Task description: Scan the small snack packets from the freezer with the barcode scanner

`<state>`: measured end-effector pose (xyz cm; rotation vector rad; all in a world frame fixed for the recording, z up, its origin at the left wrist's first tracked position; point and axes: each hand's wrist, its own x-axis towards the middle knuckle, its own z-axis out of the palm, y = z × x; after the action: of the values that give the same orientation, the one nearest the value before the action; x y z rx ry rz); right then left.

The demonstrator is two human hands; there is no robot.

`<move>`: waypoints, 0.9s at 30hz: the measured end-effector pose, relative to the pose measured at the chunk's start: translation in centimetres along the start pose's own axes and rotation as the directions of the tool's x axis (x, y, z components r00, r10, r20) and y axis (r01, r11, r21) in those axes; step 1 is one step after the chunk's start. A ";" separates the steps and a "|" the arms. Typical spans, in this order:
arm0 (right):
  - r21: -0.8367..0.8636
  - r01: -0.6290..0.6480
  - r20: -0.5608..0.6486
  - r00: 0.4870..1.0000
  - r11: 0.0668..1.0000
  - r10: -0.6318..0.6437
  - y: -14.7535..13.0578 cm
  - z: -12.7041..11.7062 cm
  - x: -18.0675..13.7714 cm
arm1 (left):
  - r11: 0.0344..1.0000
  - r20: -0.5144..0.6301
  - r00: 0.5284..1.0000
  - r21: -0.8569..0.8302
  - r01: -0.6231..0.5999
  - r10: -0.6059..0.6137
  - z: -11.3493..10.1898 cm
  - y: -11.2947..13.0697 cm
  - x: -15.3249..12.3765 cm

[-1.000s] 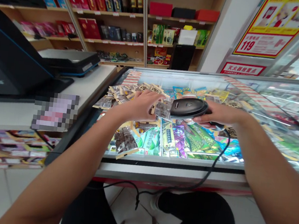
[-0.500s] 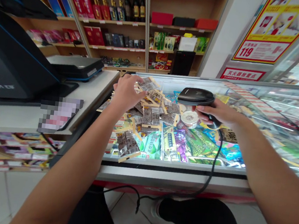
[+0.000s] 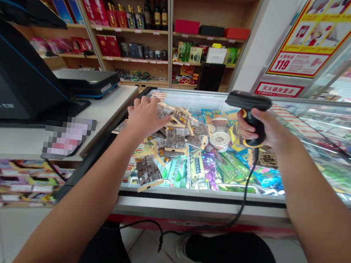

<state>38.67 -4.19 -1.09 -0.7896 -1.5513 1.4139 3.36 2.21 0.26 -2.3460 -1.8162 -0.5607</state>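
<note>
- Nearest us, a black cable [image 3: 245, 187] hangs from the scanner down past the freezer's front edge.
- Our right hand [image 3: 259, 127] is wrapped tight around the handle of the scanner [image 3: 248, 101], lifted above the glass lid of the freezer [image 3: 318, 166]; its black head points left and the handle shows a yellow band.
- Our left hand [image 3: 147, 117] lies flat with fingers loosely spread on a heap of small packets [image 3: 178, 134], just left of the scanner hand.
- The packets are clear and dark with tan edges, scattered over the lid.
- Farther left sits a black till screen [image 3: 13, 73] on the white counter [image 3: 17, 140].
</note>
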 end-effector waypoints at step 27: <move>0.442 0.114 0.258 0.934 0.890 -0.248 -1.1 -2.9 -3.1 | 0.759 0.124 0.784 -0.381 -0.528 0.608 5.0 15.2 -3.2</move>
<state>42.71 -5.86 -0.62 -0.1580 -1.4232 1.7050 18.26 -3.27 -3.53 -3.1193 -0.9936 -0.5291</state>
